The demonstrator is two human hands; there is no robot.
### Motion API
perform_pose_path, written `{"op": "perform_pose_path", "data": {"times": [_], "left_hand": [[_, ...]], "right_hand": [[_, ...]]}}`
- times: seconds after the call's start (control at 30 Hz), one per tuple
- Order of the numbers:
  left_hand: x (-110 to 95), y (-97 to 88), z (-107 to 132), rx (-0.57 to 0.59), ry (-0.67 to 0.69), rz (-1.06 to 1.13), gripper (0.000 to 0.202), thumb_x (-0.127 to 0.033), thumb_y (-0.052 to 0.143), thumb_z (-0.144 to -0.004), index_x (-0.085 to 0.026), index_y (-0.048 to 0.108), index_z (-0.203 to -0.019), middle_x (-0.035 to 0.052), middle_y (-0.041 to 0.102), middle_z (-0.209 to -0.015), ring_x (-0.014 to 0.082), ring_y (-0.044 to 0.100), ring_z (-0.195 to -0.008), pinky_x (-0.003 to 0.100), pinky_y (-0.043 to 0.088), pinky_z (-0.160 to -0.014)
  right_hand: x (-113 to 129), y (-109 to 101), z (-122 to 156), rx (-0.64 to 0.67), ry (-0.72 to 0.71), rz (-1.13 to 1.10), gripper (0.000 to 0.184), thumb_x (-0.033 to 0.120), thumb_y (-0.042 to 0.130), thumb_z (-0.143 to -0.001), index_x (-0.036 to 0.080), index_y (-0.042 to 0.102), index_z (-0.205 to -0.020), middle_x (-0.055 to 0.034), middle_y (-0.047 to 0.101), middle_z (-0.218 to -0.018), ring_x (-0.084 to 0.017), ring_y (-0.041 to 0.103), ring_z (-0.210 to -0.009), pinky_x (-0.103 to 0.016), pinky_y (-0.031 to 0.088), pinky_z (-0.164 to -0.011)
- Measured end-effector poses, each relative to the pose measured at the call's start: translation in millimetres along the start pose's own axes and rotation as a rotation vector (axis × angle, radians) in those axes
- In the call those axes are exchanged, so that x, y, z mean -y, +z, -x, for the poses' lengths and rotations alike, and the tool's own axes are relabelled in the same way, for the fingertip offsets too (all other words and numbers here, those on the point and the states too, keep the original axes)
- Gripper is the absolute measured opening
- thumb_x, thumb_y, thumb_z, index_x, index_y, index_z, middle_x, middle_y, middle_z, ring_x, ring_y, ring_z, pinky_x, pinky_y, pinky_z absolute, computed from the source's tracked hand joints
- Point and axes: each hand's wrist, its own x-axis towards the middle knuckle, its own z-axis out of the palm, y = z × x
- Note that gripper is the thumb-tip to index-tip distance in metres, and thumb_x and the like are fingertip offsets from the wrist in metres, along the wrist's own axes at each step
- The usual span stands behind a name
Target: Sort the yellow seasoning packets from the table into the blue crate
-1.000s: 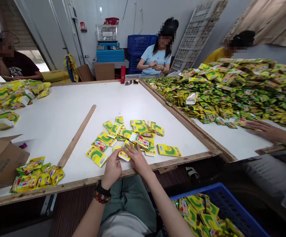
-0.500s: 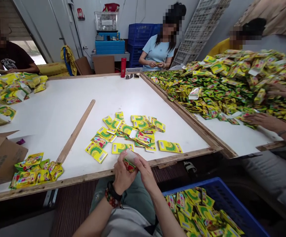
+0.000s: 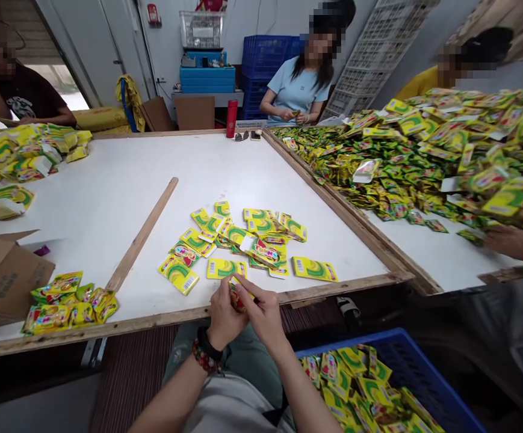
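Observation:
Above the table's front edge, both my hands are closed around one small candy box (image 3: 238, 299), yellow and green with red print. My left hand (image 3: 226, 319), with a dark band and beads at the wrist, grips its left side. The fingers of my right hand (image 3: 263, 310) press on its upper end and right side. My fingers cover most of the box. Just beyond them, several similar flat yellow-green boxes (image 3: 227, 269) lie in a loose pile on the white table (image 3: 207, 171). Some boxes show white open flaps.
A blue crate (image 3: 423, 361) of filled boxes stands low at my right. Small sachets (image 3: 69, 307) and a cardboard carton (image 3: 8, 282) lie at left. A wooden strip (image 3: 144, 231) crosses the table. Co-workers sit around, one beside a large packet heap (image 3: 401, 162) at right.
The white flap at the top of the box in my hands no longer shows. My right fingers have moved over that end. At right, a co-worker's hands have shifted among the packets.

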Motion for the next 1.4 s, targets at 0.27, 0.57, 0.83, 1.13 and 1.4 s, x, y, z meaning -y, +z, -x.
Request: {"op": "perform_pose_path", "data": {"times": [0.27,0.57,0.83,1.13,1.4], "left_hand": [[-1.3,1.2,-0.8,-0.002,-0.053,-0.011,0.044,-0.028,0.064,-0.070,-0.020,0.046,-0.109,0.0096,0.068,-0.098,0.0264,0.068,-0.090,0.038,0.056,-0.074],[-13.0,-20.8,-16.0,0.335,0.258,-0.048,0.063,-0.029,0.068,-0.075,-0.021,0.041,-0.132,0.0151,0.052,-0.134,0.0301,0.047,-0.128,0.050,0.042,-0.104],[9.8,-33.6,-75.0,0.497,0.128,-0.578,0.048,-0.005,0.061,-0.073,-0.019,0.057,-0.119,0.0176,0.061,-0.122,0.0344,0.052,-0.121,0.055,0.040,-0.099],[-1.7,-59.6,-52.5,0.676,0.146,0.008,0.030,-0.015,0.059,-0.076,-0.021,0.067,-0.104,0.0041,0.071,-0.102,0.0213,0.066,-0.094,0.032,0.052,-0.087],[-0.8,-5.4,-1.3,-0.220,0.023,0.013,0.073,-0.030,0.073,-0.072,-0.020,0.034,-0.134,0.0098,0.056,-0.113,0.0236,0.060,-0.103,0.037,0.051,-0.088]], "right_hand": [[9.1,-13.4,-8.3,0.194,-0.036,0.117,0.031,0.031,0.052,-0.092,0.025,0.070,-0.117,-0.0046,0.075,-0.106,-0.027,0.070,-0.101,-0.043,0.054,-0.091],[13.0,-44.1,23.0,0.176,-0.139,0.632,0.039,0.025,0.040,-0.096,0.019,0.064,-0.125,-0.0101,0.077,-0.085,-0.020,0.072,-0.069,-0.027,0.054,-0.063],[2.3,-113.2,46.5,0.085,0.134,1.093,0.030,0.030,0.054,-0.090,0.022,0.071,-0.114,-0.0111,0.074,-0.108,-0.028,0.072,-0.095,-0.036,0.058,-0.073],[-7.1,-37.3,-9.2,0.251,-0.238,0.263,0.032,0.020,0.048,-0.092,0.026,0.070,-0.114,-0.0068,0.073,-0.113,-0.022,0.068,-0.106,-0.038,0.053,-0.093],[11.4,-18.5,-9.8,-0.082,-0.054,0.171,0.019,0.029,0.059,-0.085,0.020,0.077,-0.088,-0.0062,0.077,-0.080,-0.021,0.071,-0.068,-0.029,0.056,-0.062]]}}
